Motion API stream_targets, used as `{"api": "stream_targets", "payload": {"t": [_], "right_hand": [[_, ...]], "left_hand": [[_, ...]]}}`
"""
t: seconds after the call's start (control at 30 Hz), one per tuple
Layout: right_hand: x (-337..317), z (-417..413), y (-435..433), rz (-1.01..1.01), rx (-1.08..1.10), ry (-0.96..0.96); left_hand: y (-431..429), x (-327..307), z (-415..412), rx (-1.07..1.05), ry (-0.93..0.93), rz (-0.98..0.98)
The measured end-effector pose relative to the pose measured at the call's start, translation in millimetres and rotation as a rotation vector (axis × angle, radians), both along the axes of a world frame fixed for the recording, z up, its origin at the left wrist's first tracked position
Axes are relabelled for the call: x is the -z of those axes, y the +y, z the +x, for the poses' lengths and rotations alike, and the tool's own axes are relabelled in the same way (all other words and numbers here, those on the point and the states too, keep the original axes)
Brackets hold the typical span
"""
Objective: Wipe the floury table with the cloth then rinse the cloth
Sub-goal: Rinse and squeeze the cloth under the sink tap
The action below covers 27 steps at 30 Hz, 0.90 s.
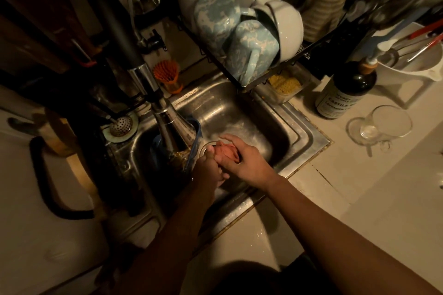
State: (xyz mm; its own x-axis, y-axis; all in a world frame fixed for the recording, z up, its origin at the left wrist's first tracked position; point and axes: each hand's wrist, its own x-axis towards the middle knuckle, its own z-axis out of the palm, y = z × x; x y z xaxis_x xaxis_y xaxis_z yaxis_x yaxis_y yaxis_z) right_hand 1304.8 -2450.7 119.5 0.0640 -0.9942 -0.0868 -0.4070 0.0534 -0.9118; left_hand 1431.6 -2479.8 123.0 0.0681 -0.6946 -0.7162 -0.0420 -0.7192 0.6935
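Observation:
Both of my hands are down in the steel sink (242,108), over the drain. A small pink cloth (226,152) is bunched into a ball between them. My right hand (247,163) wraps over the cloth from the right, and my left hand (208,167) grips it from below on the left. The chrome faucet head (172,124) hangs just left of the hands. The light is too dim to tell whether water is running.
A dish rack (239,31) full of mugs and bowls overhangs the sink's back right. A dark soap bottle (345,93) and an overturned glass (383,127) stand on the counter to the right. A blue container (194,136) sits in the sink under the faucet, an orange brush (167,76) behind.

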Motion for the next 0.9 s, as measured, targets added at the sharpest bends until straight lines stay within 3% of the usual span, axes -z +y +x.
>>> {"api": "stream_targets", "payload": {"t": [0.1,0.2,0.3,0.47,0.57,0.67,0.9], "right_hand": [[-1,-6,-7,0.059,-0.029,-0.068],[-4,-16,-12,0.148,-0.032,-0.004],[-7,-15,-10,0.203,0.002,-0.047],[-15,12,-2,0.235,0.169,-0.291],[-15,26,1,0.151,0.267,-0.284],[-7,26,7,-0.004,0.297,-0.125],[4,30,24,-0.277,0.244,0.019]], "left_hand": [[2,-17,6,0.196,-0.164,-0.129],[8,-31,18,0.554,-0.512,-0.633],[12,-22,23,0.732,-0.450,-0.788],[4,3,25,0.611,-0.377,-0.762],[6,-10,18,0.443,-0.465,-0.916],[12,-16,5,0.273,-0.395,-0.865],[9,0,-3,0.096,-0.199,-0.414]]}}
